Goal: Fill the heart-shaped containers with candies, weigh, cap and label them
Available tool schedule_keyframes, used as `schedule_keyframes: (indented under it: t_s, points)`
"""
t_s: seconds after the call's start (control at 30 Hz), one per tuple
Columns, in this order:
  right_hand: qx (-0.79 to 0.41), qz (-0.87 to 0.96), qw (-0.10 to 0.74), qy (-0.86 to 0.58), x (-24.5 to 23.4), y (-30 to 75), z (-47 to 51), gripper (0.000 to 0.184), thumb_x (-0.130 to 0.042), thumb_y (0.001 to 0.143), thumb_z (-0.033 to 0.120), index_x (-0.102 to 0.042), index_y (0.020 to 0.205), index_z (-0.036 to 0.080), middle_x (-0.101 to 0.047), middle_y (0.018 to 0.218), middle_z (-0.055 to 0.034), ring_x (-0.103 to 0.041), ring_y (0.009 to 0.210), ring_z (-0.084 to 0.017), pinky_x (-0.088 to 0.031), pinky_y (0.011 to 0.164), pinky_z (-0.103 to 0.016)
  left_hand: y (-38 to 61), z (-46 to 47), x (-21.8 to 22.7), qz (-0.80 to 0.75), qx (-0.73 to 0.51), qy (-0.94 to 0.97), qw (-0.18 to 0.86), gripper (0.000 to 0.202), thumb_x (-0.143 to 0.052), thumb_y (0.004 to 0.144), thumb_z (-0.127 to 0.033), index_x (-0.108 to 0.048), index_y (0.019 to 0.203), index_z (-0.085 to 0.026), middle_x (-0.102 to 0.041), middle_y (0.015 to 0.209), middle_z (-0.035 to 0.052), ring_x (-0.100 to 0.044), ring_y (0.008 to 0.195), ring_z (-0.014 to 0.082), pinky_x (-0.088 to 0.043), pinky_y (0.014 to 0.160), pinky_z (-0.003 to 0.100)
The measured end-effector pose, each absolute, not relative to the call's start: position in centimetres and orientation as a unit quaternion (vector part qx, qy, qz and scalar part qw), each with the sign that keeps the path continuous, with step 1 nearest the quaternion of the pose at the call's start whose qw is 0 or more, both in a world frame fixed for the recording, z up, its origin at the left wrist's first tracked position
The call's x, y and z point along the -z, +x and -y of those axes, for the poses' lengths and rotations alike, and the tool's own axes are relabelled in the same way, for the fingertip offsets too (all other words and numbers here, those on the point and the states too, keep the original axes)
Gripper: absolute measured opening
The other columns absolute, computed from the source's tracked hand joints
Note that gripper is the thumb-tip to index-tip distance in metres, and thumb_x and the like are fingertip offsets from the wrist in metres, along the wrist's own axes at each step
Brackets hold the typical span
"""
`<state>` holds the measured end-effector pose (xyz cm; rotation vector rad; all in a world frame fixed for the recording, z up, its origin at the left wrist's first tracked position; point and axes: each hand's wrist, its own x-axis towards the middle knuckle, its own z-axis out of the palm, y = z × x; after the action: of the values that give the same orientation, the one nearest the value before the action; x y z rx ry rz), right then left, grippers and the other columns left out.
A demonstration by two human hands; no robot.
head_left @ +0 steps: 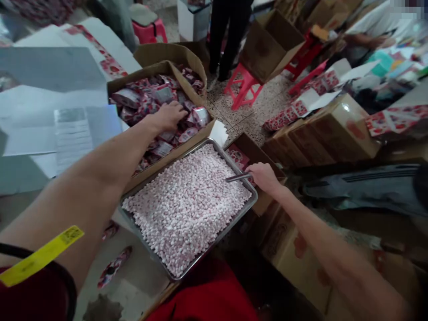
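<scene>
A metal tray [253, 196] is heaped with small, pale pink and white pellets [190, 205]. My right hand [264, 176] is closed around a slim metal handle [238, 177] at the tray's right edge; its far end meets the pellets, so I cannot tell what tool it belongs to. Beyond the tray, a cardboard box [150, 166] is full of small, shiny red-and-white packets [138, 98]. My left hand [170, 117] lies on top of these packets with its fingers reaching forward and slightly apart. No packet is visibly gripped in it.
White printed cartons and a paper sheet [73, 138] lie at left. A loose packet [114, 266] rests near the tray. An open carton [272, 42] sits on a pink stool [242, 87]. Stacked cardboard boxes [327, 129] line the right. A person's dark-trousered legs [229, 35] stand ahead.
</scene>
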<state>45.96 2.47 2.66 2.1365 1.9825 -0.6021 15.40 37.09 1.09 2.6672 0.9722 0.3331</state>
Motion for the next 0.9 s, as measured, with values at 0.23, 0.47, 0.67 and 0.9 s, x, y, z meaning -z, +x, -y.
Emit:
schedule_keyframes:
  t_s: [0.23, 0.47, 0.67, 0.9]
  points:
    - [0.348, -0.625, -0.016, 0.698, 4.1, 35.2, -2.2, 0.032, -0.059, 0.091, 0.008, -0.084, 0.107, 0.022, -0.082, 0.108, -0.0065, -0.070, 0.105, -0.021, -0.041, 0.096, -0.030, 10.2, -34.6, -4.2, -0.340, -0.070, 0.932, 0.107, 0.048, -0.054, 0.092, -0.009, -0.056, 0.139, -0.003, -0.063, 0.147, 0.0065, -0.055, 0.140, 0.0207, -0.039, 0.124, 0.052]
    - [0.410, -0.587, -0.079, 0.694, 3.7, 32.7, -2.0, 0.028, -0.057, 0.083, 0.008, -0.081, 0.088, 0.021, -0.081, 0.087, -0.0028, -0.070, 0.089, -0.019, -0.047, 0.085, -0.027, 2.0, -16.7, -9.5, -0.539, -0.211, 0.778, 0.242, 0.048, -0.076, 0.079, -0.049, -0.075, 0.120, -0.024, -0.079, 0.104, -0.0023, -0.072, 0.082, 0.0203, -0.063, 0.086, 0.039]
    - [0.474, -0.592, -0.158, 0.632, -0.9, 33.9, -1.9, 0.029, -0.048, 0.088, 0.024, -0.076, 0.092, 0.017, -0.074, 0.080, -0.0020, -0.066, 0.077, -0.018, -0.047, 0.074, -0.027, 0.7, -8.4, -4.8, -0.573, -0.171, 0.754, 0.270, 0.043, -0.076, 0.067, -0.015, -0.075, 0.110, -0.022, -0.080, 0.107, 0.0064, -0.070, 0.097, 0.0284, -0.058, 0.091, 0.040]
    - [0.411, -0.648, -0.125, 0.629, -8.2, 30.3, -4.6, 0.025, -0.053, 0.090, 0.022, -0.078, 0.090, 0.019, -0.077, 0.085, -0.0032, -0.066, 0.083, -0.019, -0.042, 0.081, -0.029, 1.2, -5.3, -4.3, -0.492, -0.173, 0.794, 0.312, 0.044, -0.076, 0.069, -0.010, -0.077, 0.112, -0.021, -0.079, 0.104, 0.0070, -0.068, 0.099, 0.0281, -0.053, 0.092, 0.039]
